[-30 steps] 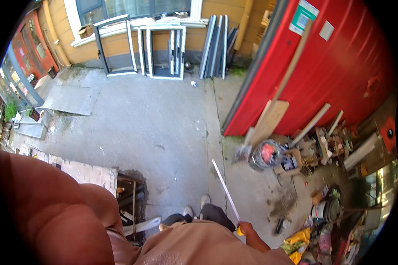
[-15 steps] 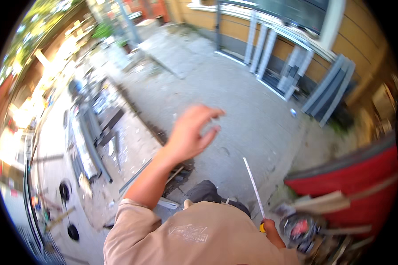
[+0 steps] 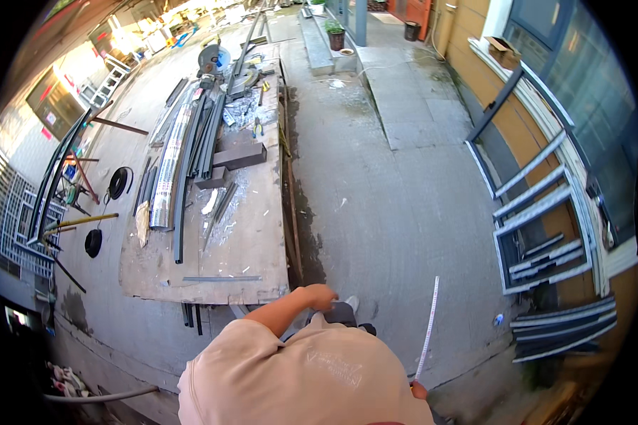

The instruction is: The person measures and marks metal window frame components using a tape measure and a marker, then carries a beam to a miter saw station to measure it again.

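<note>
My right hand (image 3: 420, 390) is closed at my right side around a tape measure, with a sliver of its yellow case showing. Its white blade (image 3: 428, 327) sticks out forward over the concrete. In front of my body, my left hand (image 3: 322, 296) hangs with loosely bent fingers and nothing visible in it. It is nearest to the close right corner of the low work platform (image 3: 255, 289), apart from it. On the platform lie grey metal profiles (image 3: 182, 212), a silver-wrapped roll (image 3: 166, 184), brown box-section pieces (image 3: 239, 156) and a thin grey strip (image 3: 222, 278).
A cut-off saw (image 3: 210, 60) stands at the platform's far end. Window frames (image 3: 546, 248) lean against the right wall, with stacked frame strips (image 3: 563, 328) nearer. Black coils (image 3: 119, 183) lie on the ground at left. A potted plant (image 3: 335, 35) stands far ahead, beside a raised concrete slab (image 3: 425, 106).
My view has turned to the right and steadied, bringing the whole platform in sight. My left hand has dropped from raised and spread to low by my body. The tape measure stays in my right hand.
</note>
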A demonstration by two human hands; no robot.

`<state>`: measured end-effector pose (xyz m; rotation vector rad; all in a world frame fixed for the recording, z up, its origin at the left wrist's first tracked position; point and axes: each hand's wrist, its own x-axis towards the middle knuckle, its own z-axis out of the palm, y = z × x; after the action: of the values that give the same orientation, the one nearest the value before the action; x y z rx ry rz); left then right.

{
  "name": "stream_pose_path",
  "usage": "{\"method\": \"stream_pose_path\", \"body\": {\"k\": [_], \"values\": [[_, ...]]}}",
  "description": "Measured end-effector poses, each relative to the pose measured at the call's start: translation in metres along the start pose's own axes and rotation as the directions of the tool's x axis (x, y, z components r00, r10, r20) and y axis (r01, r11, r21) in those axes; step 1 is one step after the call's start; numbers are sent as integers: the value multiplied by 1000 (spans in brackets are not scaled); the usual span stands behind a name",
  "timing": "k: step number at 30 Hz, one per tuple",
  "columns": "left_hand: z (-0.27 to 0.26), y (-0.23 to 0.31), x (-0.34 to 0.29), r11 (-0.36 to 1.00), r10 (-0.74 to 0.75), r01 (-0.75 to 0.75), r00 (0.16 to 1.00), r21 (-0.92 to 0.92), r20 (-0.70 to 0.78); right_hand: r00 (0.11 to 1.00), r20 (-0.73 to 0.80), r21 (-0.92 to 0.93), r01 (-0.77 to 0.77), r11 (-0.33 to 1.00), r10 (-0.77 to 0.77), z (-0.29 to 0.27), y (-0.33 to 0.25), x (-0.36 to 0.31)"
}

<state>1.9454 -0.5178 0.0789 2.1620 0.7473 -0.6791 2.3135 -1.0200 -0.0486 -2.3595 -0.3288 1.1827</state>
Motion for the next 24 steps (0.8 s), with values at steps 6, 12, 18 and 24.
{"method": "stream_pose_path", "body": {"k": [6,12,18,24], "values": [[-154,22,73,995,66,-90,913,-42,-403,974,174,-182,175,968,-143,-14,-161,91],[-223,5,134,961,-58,-68,898,-269,-437,961,251,-197,167,966,-115,-37,-306,219],[-160,-83,136,749,-608,481,772,-456,-185,909,364,-291,318,902,-203,-58,-481,360],[-152,-75,120,365,-836,396,537,-842,-110,832,449,-383,507,772,-324,-41,-715,490]]}}
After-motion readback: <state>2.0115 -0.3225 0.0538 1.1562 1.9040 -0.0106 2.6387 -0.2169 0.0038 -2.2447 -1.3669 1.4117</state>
